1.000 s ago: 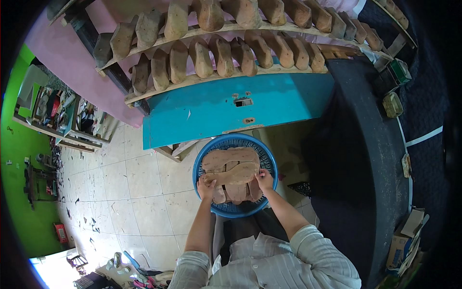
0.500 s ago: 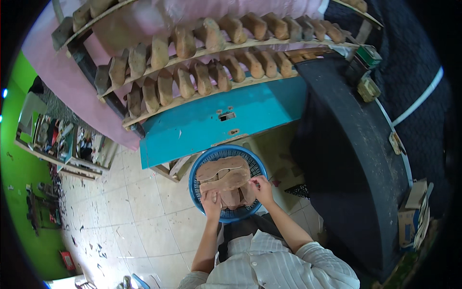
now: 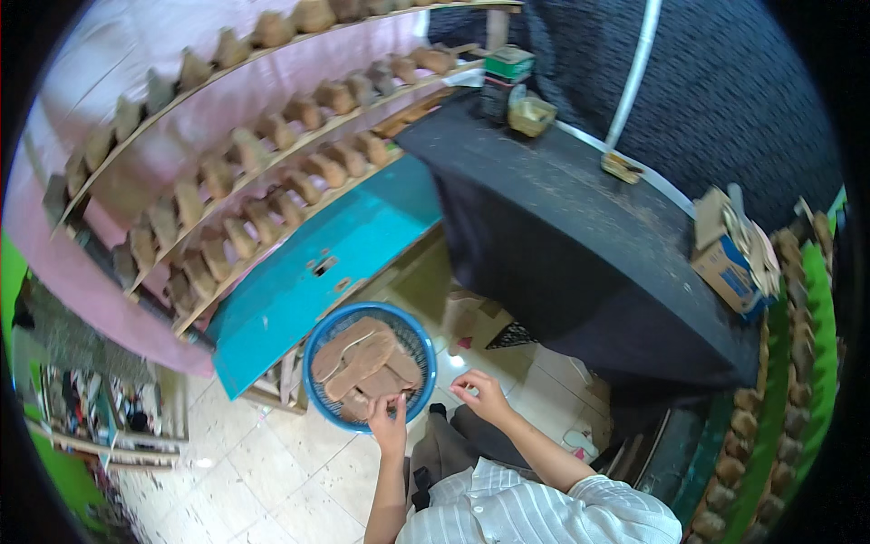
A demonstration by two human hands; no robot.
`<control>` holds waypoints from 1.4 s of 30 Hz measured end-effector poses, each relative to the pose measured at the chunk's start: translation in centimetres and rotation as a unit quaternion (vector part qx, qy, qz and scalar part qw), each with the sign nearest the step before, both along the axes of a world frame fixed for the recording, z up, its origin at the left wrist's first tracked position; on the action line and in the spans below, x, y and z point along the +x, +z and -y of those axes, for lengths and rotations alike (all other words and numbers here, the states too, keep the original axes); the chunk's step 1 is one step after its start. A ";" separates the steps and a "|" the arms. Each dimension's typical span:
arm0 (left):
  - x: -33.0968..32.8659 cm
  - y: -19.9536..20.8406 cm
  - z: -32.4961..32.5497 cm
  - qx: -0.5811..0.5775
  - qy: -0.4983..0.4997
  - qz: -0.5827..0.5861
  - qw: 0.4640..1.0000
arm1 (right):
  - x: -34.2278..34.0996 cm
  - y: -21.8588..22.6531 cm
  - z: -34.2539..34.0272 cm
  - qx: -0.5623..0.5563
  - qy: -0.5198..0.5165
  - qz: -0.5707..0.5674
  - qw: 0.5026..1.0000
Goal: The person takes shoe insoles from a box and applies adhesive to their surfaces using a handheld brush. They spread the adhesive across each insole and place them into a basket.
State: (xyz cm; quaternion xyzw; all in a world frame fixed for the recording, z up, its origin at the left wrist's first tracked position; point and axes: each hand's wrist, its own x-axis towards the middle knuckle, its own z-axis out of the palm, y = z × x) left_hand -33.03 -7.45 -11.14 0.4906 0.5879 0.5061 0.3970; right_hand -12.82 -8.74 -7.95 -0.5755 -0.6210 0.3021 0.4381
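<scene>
Brown pieces: loose heap inside blue basket.
Left hand: at near rim, curled; can't tell if gripping.
Right hand: outside basket, curled; can't tell either.
Top piece: might slide if bumped.

The left forearm is held almost straight ahead, and the left hand is kept palm-down, its fingers loosely bent and parted. The right forearm is angled inward to the left, with the right hand held slightly farther forward (its thumb and fingers are gently curled). The two hands are set apart.
</scene>
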 end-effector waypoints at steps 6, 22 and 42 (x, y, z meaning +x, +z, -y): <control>5.8 -1.0 2.4 0.044 -0.114 -0.132 0.984 | 6.4 1.4 7.4 0.010 -0.111 0.016 0.994; 35.8 4.9 0.5 0.180 -0.375 -0.060 0.907 | 31.1 8.7 18.5 0.127 -0.446 0.086 0.882; 61.1 12.8 2.5 0.291 -0.455 -0.019 0.842 | 56.9 19.3 20.2 0.251 -0.577 0.262 0.731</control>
